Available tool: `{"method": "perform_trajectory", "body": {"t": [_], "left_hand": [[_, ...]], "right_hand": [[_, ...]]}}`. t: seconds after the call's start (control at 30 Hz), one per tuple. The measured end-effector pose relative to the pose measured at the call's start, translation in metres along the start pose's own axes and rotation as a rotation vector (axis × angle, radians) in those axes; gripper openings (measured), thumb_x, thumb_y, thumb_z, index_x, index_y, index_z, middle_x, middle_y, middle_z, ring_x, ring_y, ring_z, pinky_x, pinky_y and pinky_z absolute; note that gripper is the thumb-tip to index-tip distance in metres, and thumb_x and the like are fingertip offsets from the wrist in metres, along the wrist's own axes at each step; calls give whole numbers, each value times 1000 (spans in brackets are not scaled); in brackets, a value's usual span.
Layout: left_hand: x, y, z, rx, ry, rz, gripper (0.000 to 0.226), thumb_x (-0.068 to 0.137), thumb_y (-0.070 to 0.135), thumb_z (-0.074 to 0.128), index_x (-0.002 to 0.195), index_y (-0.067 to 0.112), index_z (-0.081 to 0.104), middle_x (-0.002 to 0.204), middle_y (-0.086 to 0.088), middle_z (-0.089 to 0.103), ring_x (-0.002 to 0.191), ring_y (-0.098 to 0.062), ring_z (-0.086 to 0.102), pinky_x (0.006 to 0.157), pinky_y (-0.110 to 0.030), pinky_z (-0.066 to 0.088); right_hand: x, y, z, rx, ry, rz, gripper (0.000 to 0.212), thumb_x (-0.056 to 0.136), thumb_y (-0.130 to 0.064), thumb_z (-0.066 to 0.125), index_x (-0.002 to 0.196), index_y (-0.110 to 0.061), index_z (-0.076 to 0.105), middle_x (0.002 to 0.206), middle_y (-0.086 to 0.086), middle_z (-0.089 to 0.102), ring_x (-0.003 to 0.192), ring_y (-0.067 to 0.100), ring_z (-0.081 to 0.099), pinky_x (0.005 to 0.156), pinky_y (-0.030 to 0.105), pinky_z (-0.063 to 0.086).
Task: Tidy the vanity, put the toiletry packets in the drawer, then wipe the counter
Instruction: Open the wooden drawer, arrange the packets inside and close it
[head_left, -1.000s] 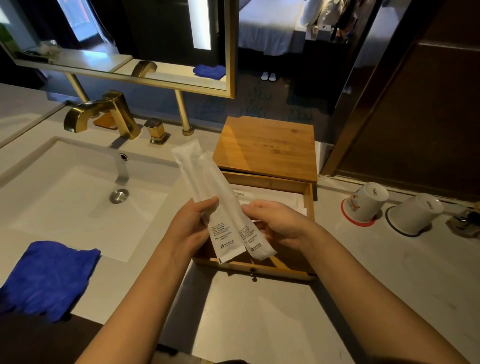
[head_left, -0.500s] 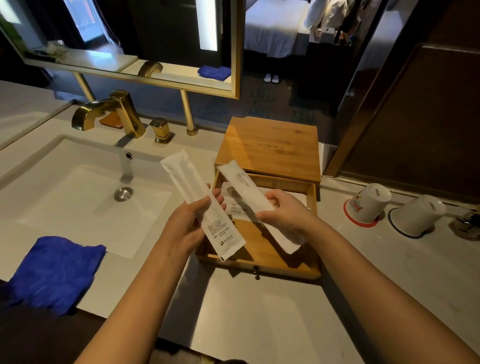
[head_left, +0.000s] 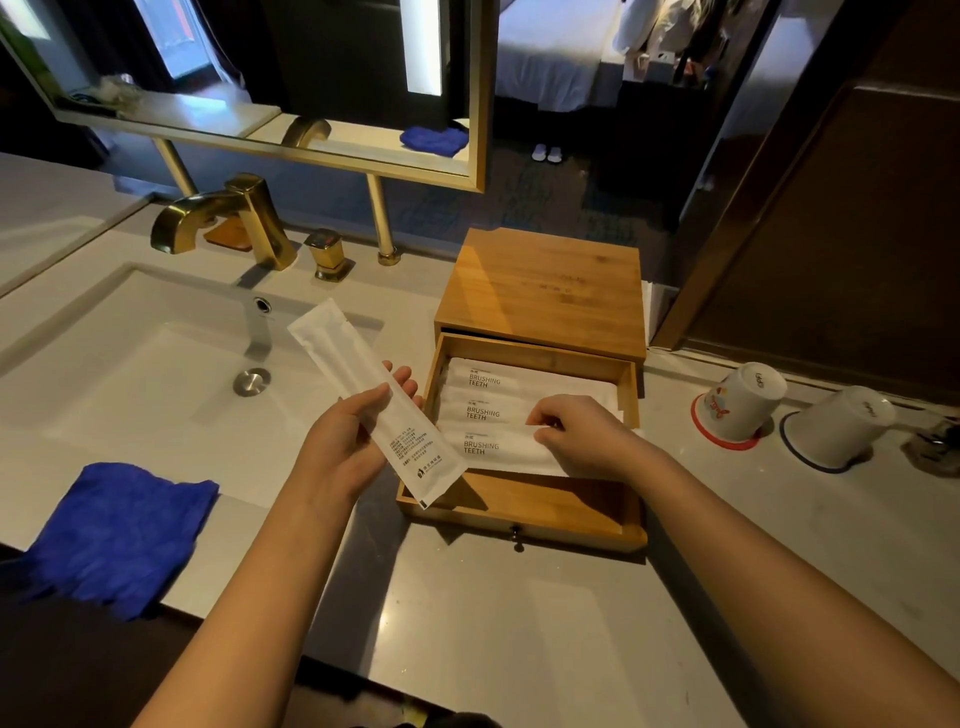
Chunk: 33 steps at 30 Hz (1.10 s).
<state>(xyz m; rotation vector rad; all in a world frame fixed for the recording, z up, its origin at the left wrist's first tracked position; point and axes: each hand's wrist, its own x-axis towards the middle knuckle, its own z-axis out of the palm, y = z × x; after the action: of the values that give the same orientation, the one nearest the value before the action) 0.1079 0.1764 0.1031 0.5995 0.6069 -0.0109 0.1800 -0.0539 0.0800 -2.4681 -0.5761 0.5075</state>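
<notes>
My left hand (head_left: 343, 447) holds one long white toiletry packet (head_left: 374, 395) upright and tilted, just left of the open wooden drawer (head_left: 524, 514). My right hand (head_left: 582, 434) rests inside the drawer, fingers pinched on the nearest white "BRUSHING TEETH" packet (head_left: 488, 449). Two more such packets (head_left: 483, 382) lie flat behind it in the drawer. The drawer belongs to a bamboo box (head_left: 545, 286) on the pale counter (head_left: 493, 623). A folded blue cloth (head_left: 119, 530) lies at the counter's front left.
A white sink basin (head_left: 130, 379) with a gold faucet (head_left: 223, 218) fills the left. Two upturned white cups (head_left: 743, 400) stand on coasters to the right of the box. A gold-framed mirror (head_left: 483, 104) hangs behind, and a dark door is at the right.
My right hand has carried its packet down into the drawer and laid it flat beside the others. My left hand still holds the other packet, shifted slightly left.
</notes>
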Motion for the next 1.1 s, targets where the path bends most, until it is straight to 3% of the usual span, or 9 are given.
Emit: {"method": "perform_trajectory", "body": {"t": [0.2,0.4,0.57,0.7,0.8,0.87,0.97,1.03,1.1], "left_hand": [[1,-1,-2,0,3,11,34,84,-4,54,114,10,61,85,-10,76,104,-24,63,80,-38,53],[-1,-7,2,6,7,14,27,87,-5,50,108,8,60,107,-13,66,107,-24,60,94,-39,48],[-2,-10,6,11,-4,-19,37,85,-5,52,119,10,57,112,-13,65,109,-24,60,85,-39,51],[-2,-12,8,-3,-14,-53,36,87,-1,52,121,9,56,107,-14,67,105,-24,61,81,-38,52],[0,-14,9,-27,-31,-72,34,90,7,53,123,8,53,91,-15,73,101,-24,63,86,-38,52],[1,-15,9,-12,-43,-68,31,92,10,51,123,8,50,82,-14,75,99,-23,64,85,-39,53],[3,-19,11,62,-56,-47,20,94,10,48,113,8,54,84,-10,76,100,-22,65,71,-40,59],[4,-24,15,78,-57,-38,17,94,11,48,110,10,56,89,-9,76,100,-21,65,67,-42,58],[4,-29,19,69,-75,-28,19,94,14,49,111,12,57,95,-8,75,102,-22,64,78,-44,53]], "right_hand": [[10,8,27,-26,99,33,17,92,-12,52,104,-11,63,104,5,62,86,12,51,72,21,38],[9,16,41,-133,218,-53,17,92,-13,53,103,-13,67,105,5,63,96,16,50,79,21,39],[10,16,43,-215,312,-109,19,91,-12,55,106,-15,65,108,4,60,102,18,48,82,22,35],[10,16,44,-185,319,-89,15,90,-10,56,103,-15,61,110,3,59,100,16,50,79,20,38],[8,16,45,-181,295,-79,12,90,-10,55,101,-14,59,108,5,59,95,15,52,76,20,43],[7,10,42,-115,335,-63,13,90,-8,54,101,-12,61,107,5,60,93,14,53,75,18,44],[3,-12,26,230,434,5,15,92,-11,52,102,-12,63,100,3,62,87,11,55,70,13,45],[-5,-36,14,484,260,46,17,93,-22,52,104,-14,62,96,3,64,86,16,61,72,24,52],[-13,-56,11,463,21,62,23,92,-31,54,107,-16,60,97,0,64,86,14,64,68,25,56]]}}
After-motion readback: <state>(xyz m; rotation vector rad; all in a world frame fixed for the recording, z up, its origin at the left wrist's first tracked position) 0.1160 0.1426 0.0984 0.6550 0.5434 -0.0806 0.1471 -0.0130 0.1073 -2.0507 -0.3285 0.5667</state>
